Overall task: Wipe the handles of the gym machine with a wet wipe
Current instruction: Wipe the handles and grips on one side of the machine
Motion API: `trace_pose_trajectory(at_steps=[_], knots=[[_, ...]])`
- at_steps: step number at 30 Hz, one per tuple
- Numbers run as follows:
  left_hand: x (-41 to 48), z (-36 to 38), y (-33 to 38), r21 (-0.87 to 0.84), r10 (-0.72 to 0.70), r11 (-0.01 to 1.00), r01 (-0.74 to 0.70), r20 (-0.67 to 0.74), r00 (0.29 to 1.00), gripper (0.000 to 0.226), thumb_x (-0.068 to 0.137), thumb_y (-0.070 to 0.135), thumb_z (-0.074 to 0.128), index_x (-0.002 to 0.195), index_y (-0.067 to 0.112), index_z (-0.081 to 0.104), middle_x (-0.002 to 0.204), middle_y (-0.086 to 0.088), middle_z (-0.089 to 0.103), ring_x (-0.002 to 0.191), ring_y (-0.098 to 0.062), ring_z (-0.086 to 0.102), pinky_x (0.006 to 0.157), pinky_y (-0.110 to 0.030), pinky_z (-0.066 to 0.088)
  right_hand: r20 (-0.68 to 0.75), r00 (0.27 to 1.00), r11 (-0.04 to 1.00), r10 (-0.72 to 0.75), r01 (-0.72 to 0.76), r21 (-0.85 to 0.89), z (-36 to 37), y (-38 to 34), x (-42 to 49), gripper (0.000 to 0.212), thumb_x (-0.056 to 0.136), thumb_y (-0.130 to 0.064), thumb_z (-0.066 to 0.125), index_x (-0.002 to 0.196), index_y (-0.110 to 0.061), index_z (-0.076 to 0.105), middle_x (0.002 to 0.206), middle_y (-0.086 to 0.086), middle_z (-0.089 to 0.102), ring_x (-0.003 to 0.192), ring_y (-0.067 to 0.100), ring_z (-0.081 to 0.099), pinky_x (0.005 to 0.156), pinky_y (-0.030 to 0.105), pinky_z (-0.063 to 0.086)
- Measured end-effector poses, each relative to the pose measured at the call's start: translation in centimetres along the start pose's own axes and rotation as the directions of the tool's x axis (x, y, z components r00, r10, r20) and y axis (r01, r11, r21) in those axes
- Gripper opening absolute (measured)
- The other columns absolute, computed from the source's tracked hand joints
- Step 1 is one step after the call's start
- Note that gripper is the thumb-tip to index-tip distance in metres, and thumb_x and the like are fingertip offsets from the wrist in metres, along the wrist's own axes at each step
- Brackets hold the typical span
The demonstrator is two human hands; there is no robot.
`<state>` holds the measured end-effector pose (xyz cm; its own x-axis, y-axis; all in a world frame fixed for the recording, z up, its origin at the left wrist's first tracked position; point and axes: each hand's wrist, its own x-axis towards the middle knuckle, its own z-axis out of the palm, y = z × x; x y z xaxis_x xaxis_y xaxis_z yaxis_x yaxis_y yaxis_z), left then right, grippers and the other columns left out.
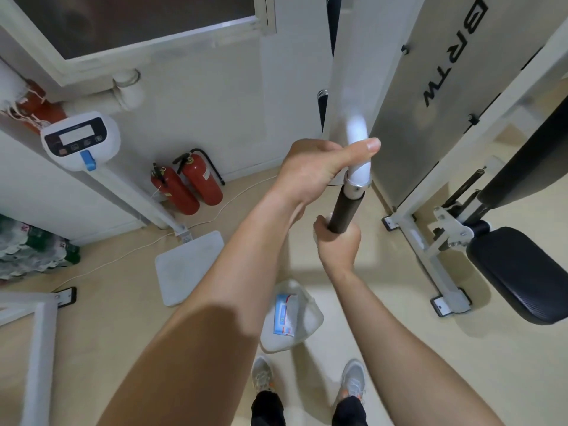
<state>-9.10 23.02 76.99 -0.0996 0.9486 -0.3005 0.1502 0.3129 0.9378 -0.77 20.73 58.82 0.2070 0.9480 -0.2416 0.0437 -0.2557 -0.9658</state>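
The left hand (313, 173) is curled round the white curved metal bar (358, 169), thumb lying along it, just above the black foam handle (345, 210). The right hand (338, 244) grips that handle's near end, right of centre in the scene.

Tight right of the bar, open left
The machine panel (415, 87) stands just behind the bar (356, 127) and its handle (344, 210), and a padded seat (519, 272) crowds the right; leftward, open air runs down to the floor (123, 302), where a scale (189, 265) and a bagged wipe pack (284, 315) lie.
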Motion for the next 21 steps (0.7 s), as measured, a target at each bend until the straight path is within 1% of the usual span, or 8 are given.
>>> trace_pose_trajectory(at_steps=[3, 7, 9, 11, 13, 15, 18, 21], knots=[[-0.4, 0.1, -0.1, -0.011, 0.017, 1.0, -0.017, 0.015, 1.0, 0.062, 0.077, 0.049, 0.08, 0.065, 0.021, 0.027, 0.068, 0.0, 0.022, 0.047, -0.008, 0.033, 0.055, -0.027, 0.027, -0.05, 0.998, 1.0, 0.025, -0.026, -0.014, 0.1, 0.7, -0.1, 0.033, 0.075, -0.015, 0.065, 0.061, -0.014, 0.035, 0.059, 0.004, 0.035, 0.058, 0.02, 0.031, 0.055, 0.032, 0.031], [-0.9, 0.0, -0.1, -0.019, 0.027, 0.999, -0.026, 0.025, 0.999, 0.058, 0.077, 0.05, 0.08, 0.064, 0.02, 0.033, 0.071, -0.002, 0.024, 0.051, -0.009, 0.033, 0.057, -0.029, 0.027, 0.291, 0.954, 0.994, -0.077, 0.096, -0.051, -2.5, -3.1, 0.0, 0.042, 0.08, 0.005, 0.069, 0.058, -0.019, 0.042, 0.053, -0.005, 0.041, 0.053, 0.017, 0.039, 0.052, 0.03, 0.037], [-1.0, 0.0, -0.2, -0.016, 0.031, 0.999, -0.031, 0.035, 0.999, 0.059, 0.076, 0.05, 0.08, 0.064, 0.021, 0.03, 0.069, 0.001, 0.023, 0.05, -0.009, 0.033, 0.057, -0.029, 0.027, 0.489, 0.864, 0.976, -0.116, 0.191, -0.107, -4.1, -6.2, 0.5, 0.034, 0.081, 0.009, 0.071, 0.065, -0.011, 0.048, 0.058, -0.005, 0.047, 0.056, 0.013, 0.044, 0.054, 0.026, 0.04], [-1.0, 0.2, -0.2, -0.019, 0.045, 0.999, -0.045, 0.04, 0.998, 0.06, 0.076, 0.049, 0.081, 0.064, 0.018, 0.031, 0.067, 0.0, 0.021, 0.052, -0.011, 0.031, 0.056, -0.029, 0.027, 0.681, 0.722, 0.966, -0.119, 0.242, -0.088, -5.5, -9.2, 1.4, 0.026, 0.077, 0.004, 0.071, 0.067, -0.008, 0.051, 0.058, -0.007, 0.051, 0.057, 0.013, 0.048, 0.055, 0.026, 0.042], [-1.0, 0.6, -0.2, -0.045, 0.059, 0.997, -0.058, 0.029, 0.998, 0.054, 0.077, 0.045, 0.081, 0.061, 0.014, 0.04, 0.058, 0.004, 0.025, 0.05, -0.012, 0.034, 0.052, -0.024, 0.029, 0.762, 0.639, 0.976, -0.102, 0.211, -0.046, -6.3, -11.1, 2.2, 0.02, 0.074, 0.001, 0.069, 0.071, -0.01, 0.052, 0.061, -0.006, 0.052, 0.059, 0.016, 0.052, 0.058, 0.03, 0.047], [-0.8, 1.3, -0.4, -0.089, 0.065, 0.994, -0.064, 0.008, 0.998, 0.053, 0.078, 0.04, 0.082, 0.058, 0.013, 0.041, 0.051, 0.006, 0.029, 0.047, -0.013, 0.035, 0.048, -0.02, 0.03, 0.696, 0.701, 0.973, -0.159, 0.232, -0.011, -6.2, -11.3, 1.9, 0.017, 0.073, 0.002, 0.067, 0.077, -0.005, 0.053, 0.064, 0.0, 0.052, 0.06, 0.018, 0.053, 0.059, 0.034, 0.049], [-0.3, 1.8, -0.5, -0.141, 0.059, 0.988, -0.062, -0.029, 0.998, 0.056, 0.08, 0.033, 0.082, 0.053, 0.018, 0.035, 0.045, 0.01, 0.026, 0.041, -0.011, 0.032, 0.042, -0.015, 0.027, 0.333, 0.895, 0.953, -0.296, 0.3, 0.041, -4.2, -9.2, 0.4, 0.023, 0.071, 0.004, 0.065, 0.062, -0.002, 0.044, 0.054, 0.002, 0.047, 0.051, 0.016, 0.043, 0.048, 0.029, 0.039], [0.3, 1.7, -0.3, -0.102, 0.055, 0.993, -0.058, -0.025, 0.998, 0.057, 0.08, 0.037, 0.081, 0.05, 0.02, 0.036, 0.044, 0.012, 0.028, 0.04, -0.008, 0.033, 0.041, -0.012, 0.027, 0.021, 0.97, 0.97, -0.241, 0.24, 0.03, -1.7, -4.6, 0.7, 0.035, 0.076, -0.001, 0.068, 0.057, -0.008, 0.04, 0.052, 0.012, 0.043, 0.053, 0.015, 0.037, 0.05, 0.029, 0.032]])
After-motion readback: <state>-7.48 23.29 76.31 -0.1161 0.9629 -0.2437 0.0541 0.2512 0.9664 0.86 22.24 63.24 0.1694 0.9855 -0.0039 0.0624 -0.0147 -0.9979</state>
